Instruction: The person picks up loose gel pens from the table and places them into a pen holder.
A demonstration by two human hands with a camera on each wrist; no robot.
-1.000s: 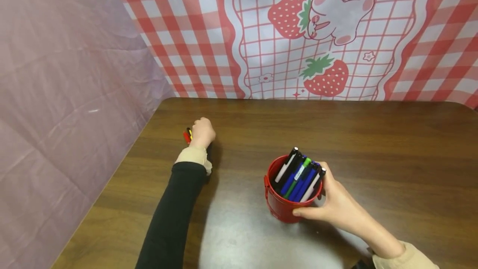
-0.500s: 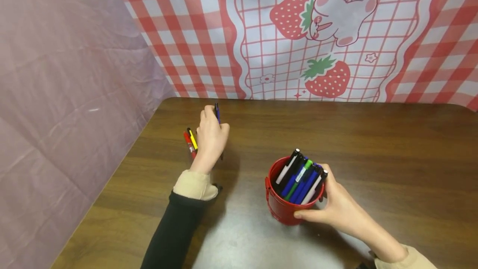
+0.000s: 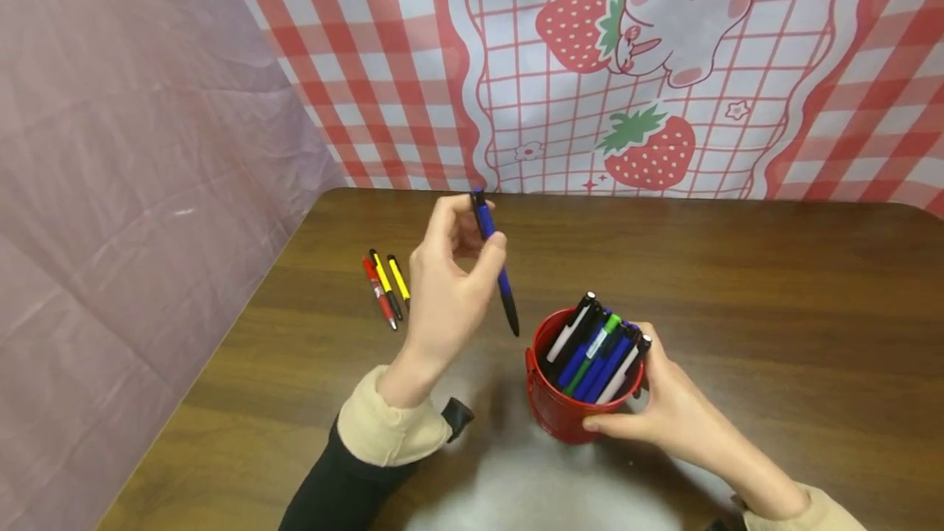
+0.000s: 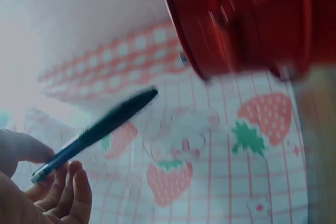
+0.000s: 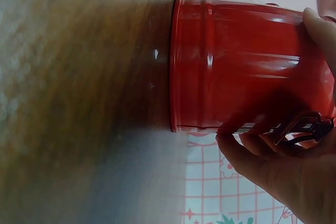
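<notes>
My left hand (image 3: 450, 285) pinches a blue pen (image 3: 488, 224) with a black tip section between thumb and fingers. The pen slants down to the right, its dark tip just left of a red bucket (image 3: 564, 416). In the left wrist view the same pen (image 4: 113, 121) points toward the bucket (image 4: 241, 24), which is blurred there. My right hand (image 3: 667, 400) grips the bucket from its right side, thumb at the front and fingers behind. Several pens (image 3: 593, 355), black, white, blue and green, stand packed inside it. The right wrist view shows the bucket (image 5: 247, 66) upright on the table.
Left of my left hand, a red pen (image 3: 379, 293) and two yellow-and-black pens (image 3: 385, 281) lie on the wooden table (image 3: 774, 293). A checked strawberry cloth (image 3: 509, 64) hangs along the far edge, and a pale pink cloth (image 3: 147, 187) hangs at the left.
My left hand has picked up the blue pen, lifted it and carried it right toward the bucket, uncovering the pens on the table. My right hand has stayed on the bucket.
</notes>
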